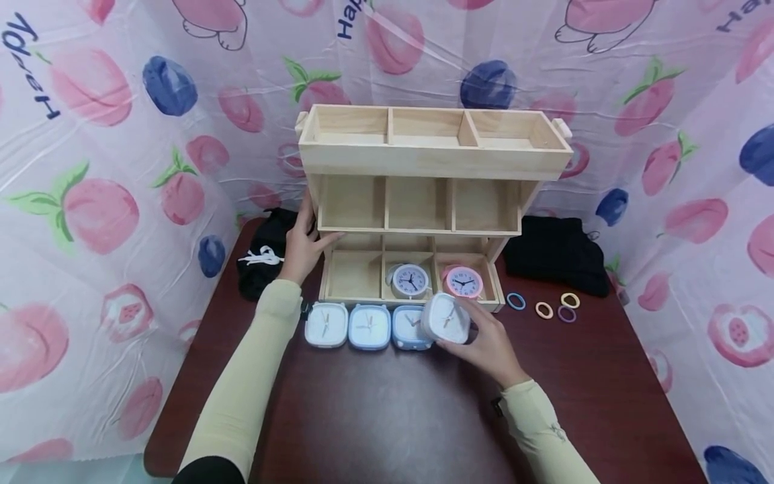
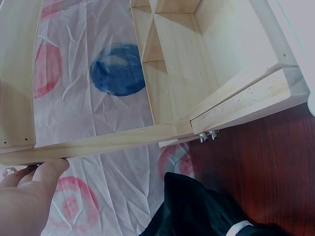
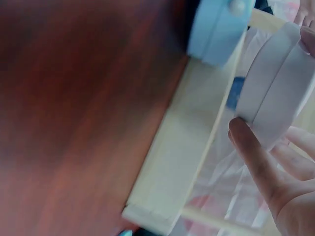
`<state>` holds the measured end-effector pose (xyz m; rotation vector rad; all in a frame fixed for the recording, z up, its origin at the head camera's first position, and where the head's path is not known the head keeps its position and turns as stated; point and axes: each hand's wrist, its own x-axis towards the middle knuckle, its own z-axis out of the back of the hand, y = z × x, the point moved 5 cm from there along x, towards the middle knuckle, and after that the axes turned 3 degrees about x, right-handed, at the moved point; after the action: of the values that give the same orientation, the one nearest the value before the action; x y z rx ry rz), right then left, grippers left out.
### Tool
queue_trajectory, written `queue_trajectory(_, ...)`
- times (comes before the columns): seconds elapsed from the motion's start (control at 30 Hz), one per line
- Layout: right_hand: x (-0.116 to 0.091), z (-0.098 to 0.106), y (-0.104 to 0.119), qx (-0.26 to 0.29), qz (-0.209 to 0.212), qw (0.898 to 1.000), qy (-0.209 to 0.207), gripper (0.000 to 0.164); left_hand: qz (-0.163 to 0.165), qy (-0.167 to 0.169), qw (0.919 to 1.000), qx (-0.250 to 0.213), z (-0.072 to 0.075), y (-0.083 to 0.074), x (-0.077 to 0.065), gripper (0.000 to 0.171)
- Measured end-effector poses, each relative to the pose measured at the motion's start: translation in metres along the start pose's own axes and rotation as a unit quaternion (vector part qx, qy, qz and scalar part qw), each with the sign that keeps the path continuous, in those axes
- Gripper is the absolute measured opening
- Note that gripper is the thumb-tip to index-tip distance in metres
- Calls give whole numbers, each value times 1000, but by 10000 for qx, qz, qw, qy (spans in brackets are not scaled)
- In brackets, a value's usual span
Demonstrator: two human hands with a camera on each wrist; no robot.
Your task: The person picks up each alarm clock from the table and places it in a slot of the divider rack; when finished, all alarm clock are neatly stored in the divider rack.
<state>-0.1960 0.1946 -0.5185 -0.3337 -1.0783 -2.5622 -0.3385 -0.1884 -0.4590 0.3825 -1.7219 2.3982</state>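
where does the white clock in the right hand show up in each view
Head: right of centre, the white clock in the right hand.
Left wrist: that clock isn't visible.
Right wrist: upper right, above the hand's fingers.
Shared landmark: the wooden organizer.

Pale glare sits on the table point(image 1: 393, 407) in the bright head view; the right wrist view (dimmer, shadowed) looks blurred.

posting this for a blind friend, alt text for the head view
A right hand holds a white clock near a tiered wooden organizer, which the left hand grips. Two round clocks sit in its bottom tray; three squarish clocks line up in front.
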Motion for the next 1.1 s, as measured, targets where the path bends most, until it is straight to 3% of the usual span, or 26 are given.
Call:
queue_trajectory(0.47, 74, -60, 46, -83, 465, 9984, 312, 84, -176, -65, 9997, 129, 1, 1, 0, 109)
queue_trajectory(0.63, 95, -84, 60, -210, 576, 9976, 334, 72, -139, -111, 9998, 83, 0, 1, -1, 111)
queue_trajectory(0.83, 122, -110, 70, -194, 258, 9982, 509, 60, -121, -133, 9998, 54, 0, 1, -1, 111)
queue_trajectory(1.1, 144, -139, 72, -395, -59, 9959, 807, 59, -167, -95, 9998, 46, 1, 3, -2, 109)
